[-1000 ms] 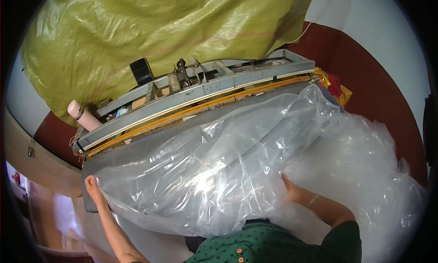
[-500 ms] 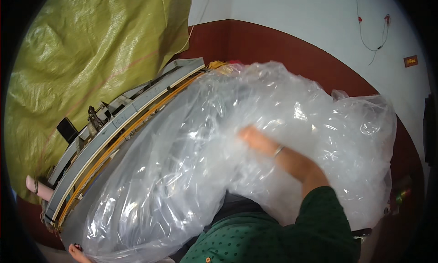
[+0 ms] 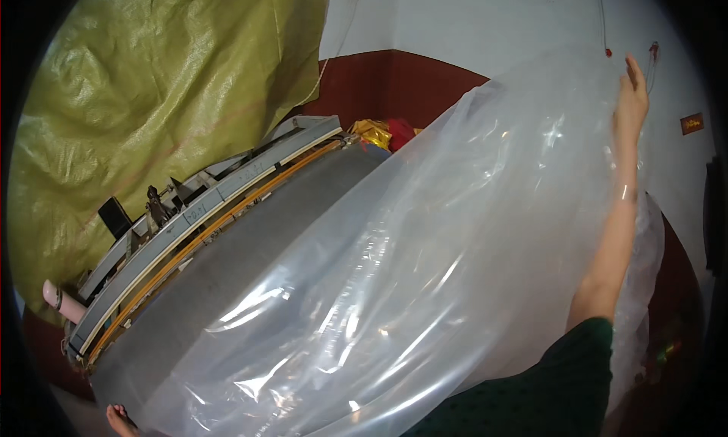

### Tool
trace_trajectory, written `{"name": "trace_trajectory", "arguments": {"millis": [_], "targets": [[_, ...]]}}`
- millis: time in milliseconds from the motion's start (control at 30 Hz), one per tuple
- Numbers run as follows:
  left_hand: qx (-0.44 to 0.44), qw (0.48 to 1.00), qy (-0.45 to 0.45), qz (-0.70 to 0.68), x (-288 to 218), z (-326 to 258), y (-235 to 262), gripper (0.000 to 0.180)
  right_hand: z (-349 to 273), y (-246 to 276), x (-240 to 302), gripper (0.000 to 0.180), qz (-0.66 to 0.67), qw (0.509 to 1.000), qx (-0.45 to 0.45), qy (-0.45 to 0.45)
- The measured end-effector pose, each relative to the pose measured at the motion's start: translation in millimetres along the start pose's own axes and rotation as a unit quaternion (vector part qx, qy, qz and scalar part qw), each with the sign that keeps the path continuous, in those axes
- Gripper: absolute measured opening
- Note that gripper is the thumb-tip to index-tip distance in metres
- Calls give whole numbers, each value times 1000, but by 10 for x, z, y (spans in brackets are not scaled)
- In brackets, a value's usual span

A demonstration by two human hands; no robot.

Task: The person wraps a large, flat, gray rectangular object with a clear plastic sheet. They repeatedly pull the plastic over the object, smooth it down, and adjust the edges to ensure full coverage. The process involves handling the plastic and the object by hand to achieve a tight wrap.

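Note:
A large sheet of clear plastic film [image 3: 425, 278] slants across the grey tabletop [image 3: 250, 232] and rises to the right. My right hand [image 3: 631, 107] is raised high at the right with its fingers stretched out. The film's raised part lies against that hand and forearm. At the lower left corner, my left hand [image 3: 120, 420] is closed by the film's near edge, only partly in view. It appears to hold the film there, though the grip itself is mostly hidden.
A grey metal rail frame [image 3: 189, 217] with an orange strip runs along the table's far side. A pink cylinder [image 3: 64, 300] sits at its left end. Behind hangs a yellow-green tarp [image 3: 167, 80]. Red and gold cloth [image 3: 387, 132] lies at the back corner, near the wall [image 3: 470, 23].
My right hand has swung up and to the right, and the bunched film now stretches up with it. More grey tabletop shows along the rail. The left hand has barely moved.

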State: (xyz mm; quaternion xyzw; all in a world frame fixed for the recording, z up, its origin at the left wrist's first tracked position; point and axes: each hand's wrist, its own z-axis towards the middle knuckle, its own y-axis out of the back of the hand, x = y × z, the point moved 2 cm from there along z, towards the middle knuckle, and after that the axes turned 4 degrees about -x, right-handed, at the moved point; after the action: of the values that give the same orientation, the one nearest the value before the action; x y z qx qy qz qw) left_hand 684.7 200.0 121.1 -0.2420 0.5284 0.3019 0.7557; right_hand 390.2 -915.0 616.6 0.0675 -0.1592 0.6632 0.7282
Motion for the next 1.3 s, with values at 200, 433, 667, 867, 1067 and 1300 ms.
{"name": "trace_trajectory", "arguments": {"millis": [200, 433, 667, 867, 1067, 1300], "targets": [[103, 989, 88, 52, -217, 5, 337, 13, -3156, -655, 232, 60, 4, 851, 507, 136], [1, 997, 72, -30, -416, -400, 458, 9, -3469, -571, -2061, 54, -246, 803, 538, -77], [-6, 993, 112, -47, -647, -970, 223, 8, -3360, -896, -3134, 45, -301, 794, 494, -186], [-35, 976, 213, 43, -954, -1306, 56, 5, -4136, -1240, -3221, 38, -220, 799, 503, -245], [22, 984, 175, 25, -1179, -1353, -85, 8, -4369, -1315, -3000, 31, -140, 818, 491, -263], [-33, 997, 68, 0, -948, -776, 101, 14, -3432, -2003, -833, 21, -25, 786, 611, -90]]}}
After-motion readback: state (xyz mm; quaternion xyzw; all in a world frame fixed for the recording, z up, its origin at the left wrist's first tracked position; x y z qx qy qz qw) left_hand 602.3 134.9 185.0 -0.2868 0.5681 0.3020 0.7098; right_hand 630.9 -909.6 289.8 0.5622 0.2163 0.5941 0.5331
